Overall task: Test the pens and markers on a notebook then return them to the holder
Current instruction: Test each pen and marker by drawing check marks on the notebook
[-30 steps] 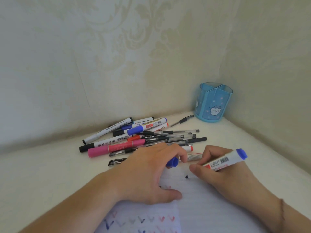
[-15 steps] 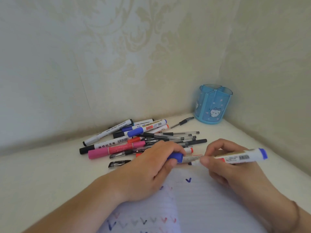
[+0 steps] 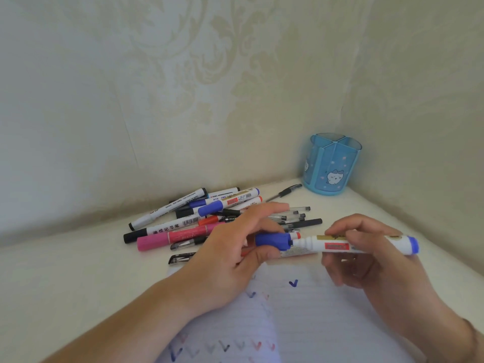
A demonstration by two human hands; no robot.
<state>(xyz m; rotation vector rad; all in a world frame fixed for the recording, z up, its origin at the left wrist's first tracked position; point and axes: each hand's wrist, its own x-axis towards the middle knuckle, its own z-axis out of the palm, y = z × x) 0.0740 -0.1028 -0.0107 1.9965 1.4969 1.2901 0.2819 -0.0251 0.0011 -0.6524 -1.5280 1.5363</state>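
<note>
My right hand (image 3: 366,255) grips a white marker with a blue end (image 3: 337,244), held level above the notebook (image 3: 314,318). My left hand (image 3: 235,258) pinches its blue cap (image 3: 272,242), and the cap's mouth sits over the marker's tip. A fresh blue tick (image 3: 293,283) shows on the lined page, with a row of coloured ticks lower down. A pile of pens and markers (image 3: 199,218) lies behind my left hand. The blue holder (image 3: 332,166) stands in the far right corner.
A single black pen (image 3: 284,192) lies between the pile and the holder. Wallpapered walls close the corner at the back and on the right. The cream tabletop (image 3: 65,279) stretches left of the notebook.
My right hand lifted the marker off the page after drawing a blue tick and turned it level. My left hand brought the blue cap up onto its tip.
</note>
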